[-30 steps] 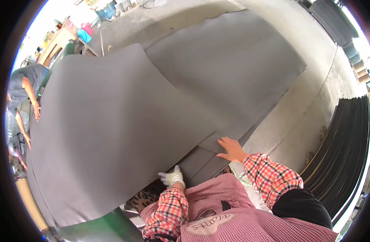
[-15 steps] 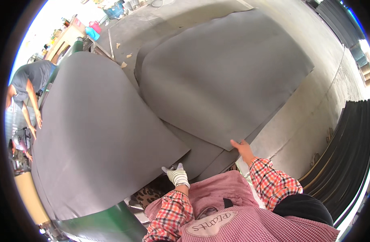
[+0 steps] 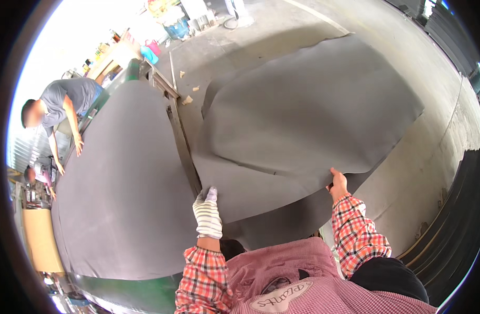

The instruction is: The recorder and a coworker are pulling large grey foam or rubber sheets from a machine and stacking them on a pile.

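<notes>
Concrete floor (image 3: 439, 157) across the upper and right field, from 12 to 4 o'clock. Large dark grey sheet (image 3: 119, 209) flat on the green worktop (image 3: 145, 295), filling 7 to 10 o'clock. Second grey sheet (image 3: 302, 120) of like size at centre to 2 o'clock, lifted and buckled, spread out over the floor beyond the worktop's metal edge rail (image 3: 179, 136). Stack of black sheets (image 3: 460, 235) at 4 o'clock. Person in a grey shirt (image 3: 67, 104) at 10 o'clock, bent over the worktop's far side. Left hand (image 3: 207, 212), in a white knit glove, at 6 o'clock, fingers closed on the lifted sheet's near edge beside the rail. Right hand (image 3: 338, 184), bare, at 5 o'clock, fingers clamped on the same edge farther right.
</notes>
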Tool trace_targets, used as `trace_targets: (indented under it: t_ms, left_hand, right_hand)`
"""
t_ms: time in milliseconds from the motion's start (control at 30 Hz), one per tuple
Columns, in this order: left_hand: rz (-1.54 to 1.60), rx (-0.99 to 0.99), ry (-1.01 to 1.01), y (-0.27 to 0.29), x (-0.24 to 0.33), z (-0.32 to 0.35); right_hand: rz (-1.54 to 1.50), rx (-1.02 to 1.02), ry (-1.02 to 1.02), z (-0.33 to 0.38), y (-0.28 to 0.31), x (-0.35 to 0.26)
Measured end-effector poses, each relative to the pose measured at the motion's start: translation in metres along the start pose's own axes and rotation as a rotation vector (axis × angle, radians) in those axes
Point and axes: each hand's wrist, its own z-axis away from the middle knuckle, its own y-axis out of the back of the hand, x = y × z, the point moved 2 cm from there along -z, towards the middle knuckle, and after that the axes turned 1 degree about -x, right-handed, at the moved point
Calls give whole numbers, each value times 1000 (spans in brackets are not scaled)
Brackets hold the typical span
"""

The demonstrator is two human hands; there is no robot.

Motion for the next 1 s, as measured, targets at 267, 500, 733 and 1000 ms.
trace_targets:
  t_ms: [267, 500, 733, 1000]
  left_hand:
    - [-543, -281, -615, -10, 217, -55]
    - [-1662, 184, -1495, 153, 558, -3]
    - [-137, -88, -1224, 447, 493, 93]
    - [-896, 635, -502, 498, 259, -16]
  right_hand:
    - [-392, -144, -203, -30, 24, -21]
    - [-286, -743, 204, 231, -50, -112]
    - [-302, -920, 248, 280, -98, -59]
    - [-276, -735, 1037, 354, -97, -91]
